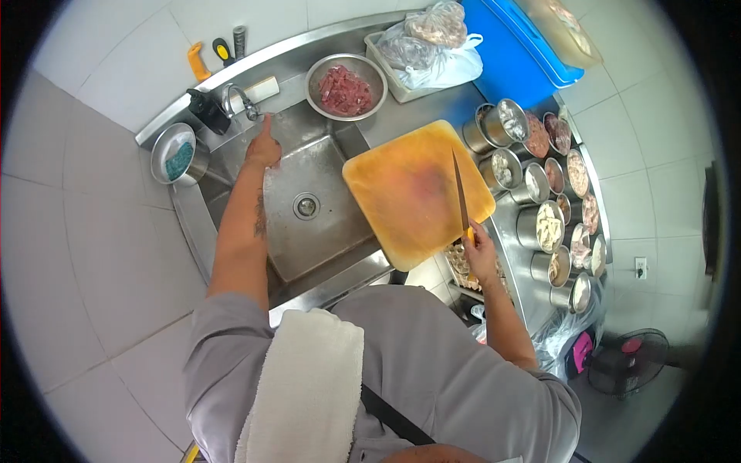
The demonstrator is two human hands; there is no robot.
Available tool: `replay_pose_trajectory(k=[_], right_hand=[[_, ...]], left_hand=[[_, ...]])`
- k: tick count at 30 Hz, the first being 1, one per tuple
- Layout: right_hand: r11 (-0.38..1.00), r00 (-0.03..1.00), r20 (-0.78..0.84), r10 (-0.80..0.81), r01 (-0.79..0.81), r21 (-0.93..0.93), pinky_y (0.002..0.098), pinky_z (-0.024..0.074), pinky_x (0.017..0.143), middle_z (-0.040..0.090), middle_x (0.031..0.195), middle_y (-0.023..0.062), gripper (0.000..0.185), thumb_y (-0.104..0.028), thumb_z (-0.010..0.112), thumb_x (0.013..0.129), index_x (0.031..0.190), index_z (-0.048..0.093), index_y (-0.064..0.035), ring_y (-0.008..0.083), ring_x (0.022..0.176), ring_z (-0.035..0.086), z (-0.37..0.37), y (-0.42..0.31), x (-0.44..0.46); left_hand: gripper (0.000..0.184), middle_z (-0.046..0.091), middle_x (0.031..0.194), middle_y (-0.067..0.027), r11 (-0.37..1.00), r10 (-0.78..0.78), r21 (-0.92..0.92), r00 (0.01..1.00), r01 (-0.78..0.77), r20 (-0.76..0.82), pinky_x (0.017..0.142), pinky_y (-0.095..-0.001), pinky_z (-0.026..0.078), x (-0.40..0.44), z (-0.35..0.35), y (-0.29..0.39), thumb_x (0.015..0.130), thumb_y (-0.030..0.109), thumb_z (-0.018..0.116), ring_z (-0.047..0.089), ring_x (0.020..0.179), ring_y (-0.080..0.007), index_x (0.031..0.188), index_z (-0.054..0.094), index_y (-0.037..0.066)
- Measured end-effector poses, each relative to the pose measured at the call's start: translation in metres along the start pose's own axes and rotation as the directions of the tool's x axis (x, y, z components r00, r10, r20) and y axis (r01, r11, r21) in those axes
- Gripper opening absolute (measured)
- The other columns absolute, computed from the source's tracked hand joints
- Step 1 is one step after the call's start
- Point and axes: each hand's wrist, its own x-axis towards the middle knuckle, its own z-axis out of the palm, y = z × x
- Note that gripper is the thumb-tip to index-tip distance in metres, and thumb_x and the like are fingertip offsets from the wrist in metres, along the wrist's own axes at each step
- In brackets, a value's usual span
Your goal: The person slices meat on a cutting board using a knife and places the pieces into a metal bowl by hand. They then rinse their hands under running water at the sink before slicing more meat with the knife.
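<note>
My right hand (480, 253) is wrapped round the yellow handle of a long knife (461, 185). Its narrow blade points away from me over the right part of a thick yellow-orange cutting board (401, 189), which has a darker stain in the middle. Over the sink's far left part, my left hand (265, 148) reaches out with the index finger stretched toward the faucet (245, 105). The fingertip is close beside the faucet's end; whether it touches I cannot tell. Nothing shows in that hand. The steel sink (309, 239) has a round drain in its floor.
A steel bowl of cut red meat (343, 90) stands behind the sink. Left are a black bottle (207, 112) and a pot with a green scouring pad (180, 162). At right stand several steel containers (540, 228) of food, a blue bin (525, 50) and a fan (629, 363).
</note>
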Motion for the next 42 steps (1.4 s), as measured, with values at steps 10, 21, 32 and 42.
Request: replay_pose_trajectory(k=[10, 21, 32, 42], right_hand=[[0.994, 0.991, 0.084, -0.108, 0.105, 0.044, 0.0265, 0.0498, 0.07, 0.069, 0.093, -0.0005, 0.054, -0.004, 0.069, 0.104, 0.158, 0.064, -0.0107, 0.0066, 0.077, 0.057, -0.029, 0.02, 0.004], [0.98, 0.983, 0.145, -0.114, 0.088, 0.177, 0.0289, 0.0522, 0.068, 0.07, 0.094, 0.0033, 0.06, -0.016, 0.08, 0.103, 0.161, 0.061, -0.0125, 0.0091, 0.075, 0.06, -0.08, 0.079, -0.009], [0.951, 0.979, 0.203, -0.009, -0.054, 0.303, 0.0342, 0.0568, 0.063, 0.071, 0.089, 0.0057, 0.034, -0.021, 0.066, 0.112, 0.142, 0.061, -0.0062, 0.0137, 0.069, 0.068, -0.093, 0.091, 0.017], [0.915, 0.983, 0.111, -0.145, 0.176, -0.363, 0.0599, 0.059, 0.094, 0.075, 0.114, 0.0322, 0.047, -0.014, 0.062, 0.105, 0.15, 0.052, -0.0042, 0.0523, 0.108, 0.074, -0.069, 0.067, 0.022]], left_hand=[[0.056, 0.083, 0.108, -0.0163, 0.732, -0.123, -0.605, 0.935, 0.312, 0.334, 0.07, -0.0489, 0.067, -0.073, 0.006, -0.021, 0.08, 0.016, 0.091, 0.082, 0.081, -0.0297, 0.128, 0.071, -0.003], [0.024, 0.083, 0.115, -0.021, 0.944, -0.234, 0.17, 0.937, 0.283, -0.259, 0.093, -0.0414, 0.065, -0.168, 0.021, 0.036, 0.095, 0.022, 0.07, 0.082, 0.1, -0.0408, 0.095, 0.081, 0.0], [0.038, 0.077, 0.103, -0.0095, 0.598, 0.231, -0.785, 0.973, -0.163, -0.025, 0.058, -0.0345, 0.061, -0.171, 0.146, 0.293, 0.096, 0.01, 0.085, 0.075, 0.077, -0.0198, 0.13, 0.072, 0.001], [0.026, 0.075, 0.088, -0.0075, 0.588, 0.227, -0.793, 0.974, -0.157, -0.025, 0.05, -0.0324, 0.051, -0.175, 0.144, 0.277, 0.098, 0.013, 0.078, 0.068, 0.063, -0.0158, 0.119, 0.069, -0.001]])
